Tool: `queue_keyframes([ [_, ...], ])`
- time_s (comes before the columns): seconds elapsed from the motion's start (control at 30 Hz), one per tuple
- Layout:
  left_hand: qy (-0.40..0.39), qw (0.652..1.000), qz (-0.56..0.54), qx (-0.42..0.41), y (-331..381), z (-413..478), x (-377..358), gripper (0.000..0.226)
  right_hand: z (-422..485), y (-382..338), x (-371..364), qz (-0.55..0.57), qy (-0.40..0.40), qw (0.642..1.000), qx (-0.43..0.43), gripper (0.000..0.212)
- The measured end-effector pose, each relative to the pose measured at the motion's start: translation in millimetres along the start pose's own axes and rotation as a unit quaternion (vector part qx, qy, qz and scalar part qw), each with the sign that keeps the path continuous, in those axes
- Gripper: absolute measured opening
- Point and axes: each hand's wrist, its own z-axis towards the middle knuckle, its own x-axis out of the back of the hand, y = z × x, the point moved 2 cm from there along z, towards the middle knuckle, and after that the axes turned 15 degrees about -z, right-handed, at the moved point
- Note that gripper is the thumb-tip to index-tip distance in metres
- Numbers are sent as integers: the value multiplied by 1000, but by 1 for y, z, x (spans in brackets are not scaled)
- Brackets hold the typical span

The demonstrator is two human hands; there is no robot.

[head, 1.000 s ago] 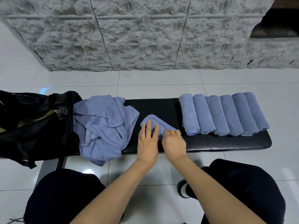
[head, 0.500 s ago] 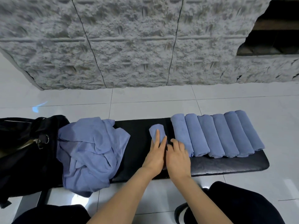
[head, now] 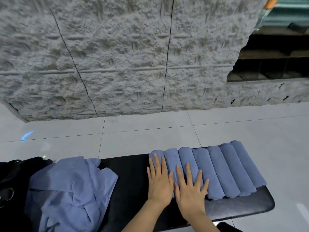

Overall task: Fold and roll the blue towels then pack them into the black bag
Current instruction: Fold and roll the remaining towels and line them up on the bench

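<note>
Pressing flat and evenly would probably keep the end roll [head: 156, 152] tight and snug against the row [head: 225, 171]. At the bench's [head: 130, 174] left end sat the bag [head: 10, 181], then a loose pile [head: 71, 190]. The left hand [head: 159, 183] lay flat on the end roll, fingers straight. The right hand [head: 190, 190] lay flat on the row, fingers spread, gripping nothing.

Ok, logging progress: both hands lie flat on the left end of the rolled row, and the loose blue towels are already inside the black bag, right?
No. The head view shows the loose blue towels heaped on the bench beside the black bag, not inside it. The left hand and right hand do lie flat on the left end of the rolled row.
</note>
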Motion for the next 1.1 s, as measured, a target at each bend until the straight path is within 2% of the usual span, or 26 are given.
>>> queue_keyframes([
  [0.27,17,995,88,-31,-14,5,-5,61,6,-2,-7,37,1,999,1,59],
  [0.43,-29,994,102,-6,-13,6,-7,61,2,-3,-2,46,14,999,6,57],
  [0.5,-44,993,108,-4,-12,8,0,68,2,-3,3,50,43,998,8,58],
  [0.53,-49,993,108,-25,-8,8,7,79,2,-3,3,52,53,997,7,59],
  [0.6,-78,996,38,-16,-2,-2,17,93,2,-1,8,51,61,997,-8,58],
  [0.67,-56,997,-58,-2,6,-18,26,73,2,-3,19,36,70,997,-9,53],
  [0.7,-38,994,-101,25,7,-25,29,74,2,-8,27,30,71,997,9,57],
  [0.77,17,992,-120,29,0,-34,30,84,-1,-19,32,1,102,992,71,58],
  [0.83,29,995,-91,13,-3,-44,30,70,-2,-27,20,-35,135,986,90,42],
  [0.93,-90,992,-85,26,-2,-50,33,61,1,-26,29,-49,55,990,120,41],
  [1.03,-118,991,-63,4,1,-51,40,58,8,-29,35,-115,-26,980,160,49],
  [1.1,-146,987,-73,-5,2,-52,41,54,11,-26,35,-127,-30,979,158,39],
])
